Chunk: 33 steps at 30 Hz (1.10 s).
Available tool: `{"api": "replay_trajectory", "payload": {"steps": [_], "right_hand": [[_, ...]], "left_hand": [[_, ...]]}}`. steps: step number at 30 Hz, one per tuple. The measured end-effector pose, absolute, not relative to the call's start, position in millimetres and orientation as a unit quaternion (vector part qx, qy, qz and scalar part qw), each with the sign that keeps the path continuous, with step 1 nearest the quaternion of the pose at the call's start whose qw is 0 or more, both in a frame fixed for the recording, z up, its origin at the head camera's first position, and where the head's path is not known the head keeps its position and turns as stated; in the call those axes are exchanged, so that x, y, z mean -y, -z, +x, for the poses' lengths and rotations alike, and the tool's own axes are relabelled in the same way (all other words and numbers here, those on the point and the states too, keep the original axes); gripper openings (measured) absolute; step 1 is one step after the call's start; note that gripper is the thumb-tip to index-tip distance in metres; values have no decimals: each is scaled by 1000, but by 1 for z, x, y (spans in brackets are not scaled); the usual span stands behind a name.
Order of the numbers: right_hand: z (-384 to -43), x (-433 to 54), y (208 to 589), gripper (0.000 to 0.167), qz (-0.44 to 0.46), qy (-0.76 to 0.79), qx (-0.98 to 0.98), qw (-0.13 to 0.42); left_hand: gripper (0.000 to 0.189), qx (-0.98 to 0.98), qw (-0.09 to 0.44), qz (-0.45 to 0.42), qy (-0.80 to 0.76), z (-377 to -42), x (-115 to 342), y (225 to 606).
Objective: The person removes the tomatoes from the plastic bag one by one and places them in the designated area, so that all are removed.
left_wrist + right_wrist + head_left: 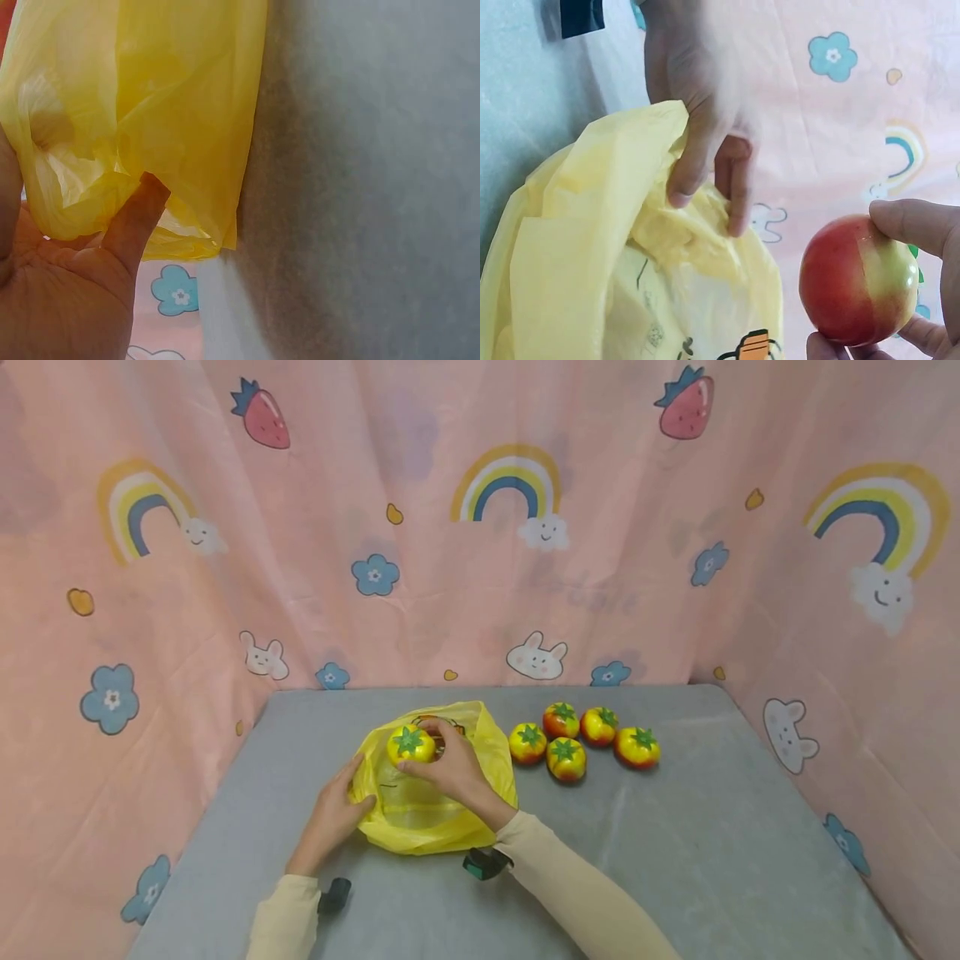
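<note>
A yellow plastic bag [420, 835] stands on the table with its mouth spread upward. My left hand [335, 808] is at the bag's left rim and pinches the thin plastic; its thumb [139, 221] shows against the bag in the left wrist view. Over the bag's mouth, my right hand [453, 768] holds a red-and-yellow tomato [410, 745] with a green star-shaped top. In the right wrist view the same tomato [855, 281] sits between thumb and fingers, apart from the bag. The bag's bottom is hidden.
Several more tomatoes [566, 760] with green tops lie in a group on the grey table [675, 860], right of the bag. A pink patterned curtain [315, 527] surrounds the table at the back and sides. Small dark devices [486, 863] sit at both wrists.
</note>
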State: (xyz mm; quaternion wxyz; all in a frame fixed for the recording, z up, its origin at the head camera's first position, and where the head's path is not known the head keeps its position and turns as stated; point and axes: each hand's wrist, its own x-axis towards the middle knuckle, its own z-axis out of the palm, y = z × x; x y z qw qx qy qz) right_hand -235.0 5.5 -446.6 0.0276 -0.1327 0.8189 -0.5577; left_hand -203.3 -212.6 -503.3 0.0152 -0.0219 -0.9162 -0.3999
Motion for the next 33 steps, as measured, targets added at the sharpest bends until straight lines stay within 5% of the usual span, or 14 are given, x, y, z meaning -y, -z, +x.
{"api": "replay_trajectory", "payload": {"steps": [33], "right_hand": [[-211,-55,436,64,-151,574,-802,-59]], "left_hand": [[77,916,14,-21,401,-199,213,501]]}}
